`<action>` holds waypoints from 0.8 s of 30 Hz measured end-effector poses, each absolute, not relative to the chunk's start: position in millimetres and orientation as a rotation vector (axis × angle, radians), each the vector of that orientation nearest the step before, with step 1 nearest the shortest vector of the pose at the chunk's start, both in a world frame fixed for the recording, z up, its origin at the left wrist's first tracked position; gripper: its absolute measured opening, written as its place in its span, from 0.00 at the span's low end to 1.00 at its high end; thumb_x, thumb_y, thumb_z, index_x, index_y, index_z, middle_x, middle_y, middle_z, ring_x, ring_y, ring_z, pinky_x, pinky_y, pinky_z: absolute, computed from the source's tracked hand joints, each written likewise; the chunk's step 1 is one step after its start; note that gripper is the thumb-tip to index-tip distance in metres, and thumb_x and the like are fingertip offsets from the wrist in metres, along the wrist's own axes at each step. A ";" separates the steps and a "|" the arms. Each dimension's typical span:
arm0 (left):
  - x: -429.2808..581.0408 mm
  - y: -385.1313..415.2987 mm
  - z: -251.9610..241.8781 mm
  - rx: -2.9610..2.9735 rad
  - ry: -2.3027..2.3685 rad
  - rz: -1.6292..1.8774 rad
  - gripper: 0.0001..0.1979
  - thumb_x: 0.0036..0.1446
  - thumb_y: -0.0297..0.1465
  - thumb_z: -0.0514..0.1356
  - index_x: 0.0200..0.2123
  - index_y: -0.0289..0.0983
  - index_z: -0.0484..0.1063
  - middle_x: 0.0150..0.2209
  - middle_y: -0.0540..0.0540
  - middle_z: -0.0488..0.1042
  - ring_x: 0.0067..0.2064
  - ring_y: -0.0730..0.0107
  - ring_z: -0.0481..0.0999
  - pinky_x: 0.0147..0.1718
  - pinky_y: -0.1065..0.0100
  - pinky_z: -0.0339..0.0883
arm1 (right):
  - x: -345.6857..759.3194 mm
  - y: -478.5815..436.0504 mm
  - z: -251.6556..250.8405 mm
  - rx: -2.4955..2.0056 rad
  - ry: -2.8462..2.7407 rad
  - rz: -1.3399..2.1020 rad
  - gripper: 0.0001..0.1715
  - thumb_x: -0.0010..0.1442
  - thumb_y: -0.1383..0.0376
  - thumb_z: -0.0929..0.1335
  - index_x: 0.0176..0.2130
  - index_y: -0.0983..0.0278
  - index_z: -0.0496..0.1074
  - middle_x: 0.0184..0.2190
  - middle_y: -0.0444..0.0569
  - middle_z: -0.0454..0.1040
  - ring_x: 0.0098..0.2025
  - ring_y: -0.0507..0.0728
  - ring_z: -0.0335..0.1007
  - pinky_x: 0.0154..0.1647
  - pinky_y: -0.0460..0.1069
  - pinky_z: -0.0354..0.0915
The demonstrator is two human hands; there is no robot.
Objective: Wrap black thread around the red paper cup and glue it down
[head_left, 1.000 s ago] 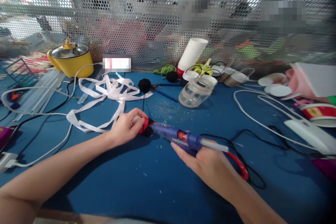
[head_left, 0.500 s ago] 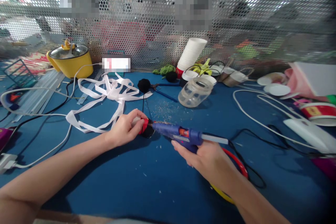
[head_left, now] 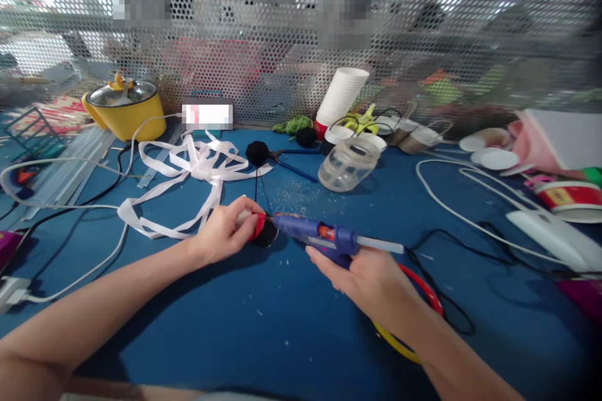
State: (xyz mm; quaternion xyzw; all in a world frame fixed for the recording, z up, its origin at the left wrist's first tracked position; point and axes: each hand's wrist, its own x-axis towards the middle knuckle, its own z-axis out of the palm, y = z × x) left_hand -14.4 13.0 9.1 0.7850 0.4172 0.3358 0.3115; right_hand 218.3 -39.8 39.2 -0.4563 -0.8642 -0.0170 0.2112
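Observation:
My left hand (head_left: 230,230) is closed on a small red and black cup (head_left: 266,233) lying on its side, its black part facing right. My right hand (head_left: 364,276) grips a blue glue gun (head_left: 313,235) with a glue stick out of its back end. The gun's nozzle is at the cup's upper edge; whether it touches cannot be made out. A black strand runs from the cup up to a black yarn ball (head_left: 258,153). Blue-handled pliers (head_left: 298,166) lie beside the ball.
White ribbon (head_left: 202,166) is heaped behind my left hand. A clear jar (head_left: 348,165), stacked paper cups (head_left: 342,97) and a yellow pot (head_left: 126,109) stand farther back. White and black cables cross both sides. Red and yellow rings lie under my right forearm.
The glue gun and my right hand have shifted slightly left and up, baring more of the cup's black part. My left hand keeps its hold on the cup.

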 end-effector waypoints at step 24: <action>-14.4 13.0 4.7 2.107 1.071 0.906 0.08 0.58 0.29 0.49 0.38 0.35 0.66 0.20 0.53 0.68 0.18 0.78 0.64 0.22 0.75 0.59 | 207.5 -28.3 50.9 -1.698 -1.968 0.778 0.16 0.55 0.56 0.63 0.22 0.63 0.67 0.09 0.41 0.65 0.12 0.51 0.63 0.14 0.45 0.62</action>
